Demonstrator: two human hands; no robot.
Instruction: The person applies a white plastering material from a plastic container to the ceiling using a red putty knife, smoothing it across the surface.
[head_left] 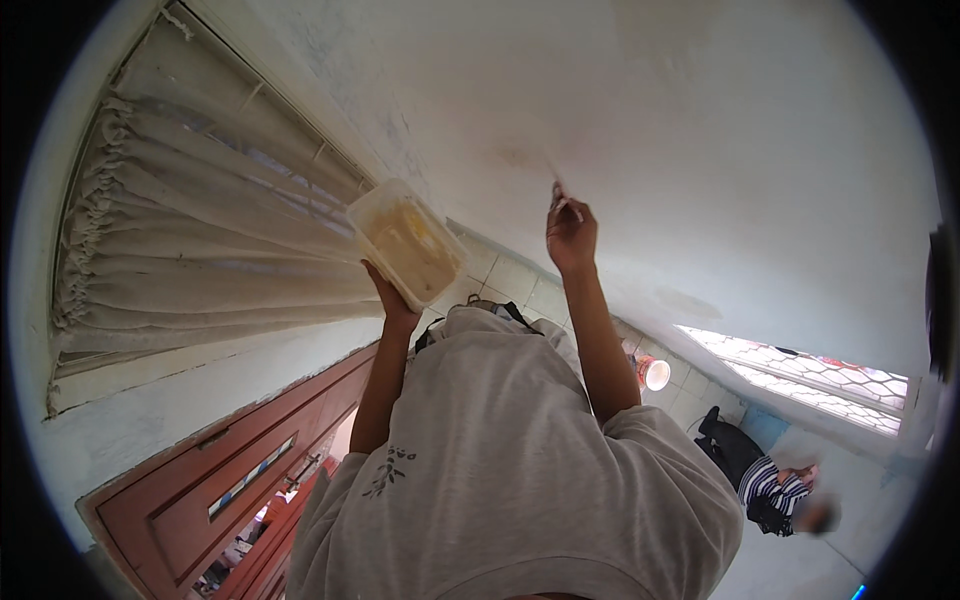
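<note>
My left hand (396, 298) holds up a translucent rectangular plastic tub (372, 207), gripping it from beneath and along its near side. The tub is tilted, and yellowish-beige residue (403, 222) coats its inside. My right hand (573, 238) is raised against the pale wall, its fingers closed round a thin tool (558, 182) with a slim, light end. Blur and the edge-on angle hide the tool's exact kind. Just beyond its end, the wall (700, 170) carries a faint brownish patch (518, 155).
To the left, a gathered curtain (220, 240) covers a window above a reddish-brown door (170, 520). Pale floor tiles (510, 275) lie below, with a red-and-white bucket (655, 374). A person in a striped top (775, 492) is at lower right, near a latticed window (810, 378).
</note>
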